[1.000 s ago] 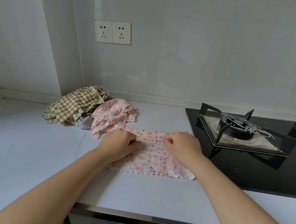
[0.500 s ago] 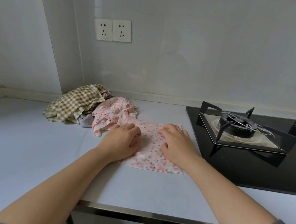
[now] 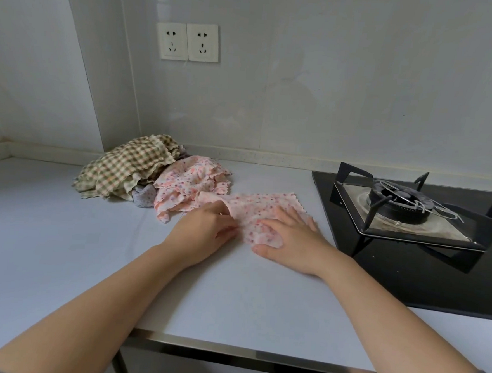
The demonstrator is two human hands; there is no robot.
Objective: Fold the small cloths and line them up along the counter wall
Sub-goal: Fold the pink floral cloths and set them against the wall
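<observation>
FOLD | small pink floral cloth (image 3: 266, 214), spread wide a second ago, now doubled narrower on the grey bench (image 3: 61, 231) beside the black hob (image 3: 408, 264) | left hand (image 3: 204, 230) grip seemingly pinches its left edge | right hand (image 3: 290, 236) flat, fingers spread, pressing it | wall line-up not started

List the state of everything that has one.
Pink floral cloth under the hands: partly folded, flat.
Left hand: grips its left edge.
Right hand: flat, pressing it.
Pile of green checked and pink floral cloths: crumpled, unfolded.
Black gas burner: unlit.
White wall sockets: nothing plugged in.
</observation>
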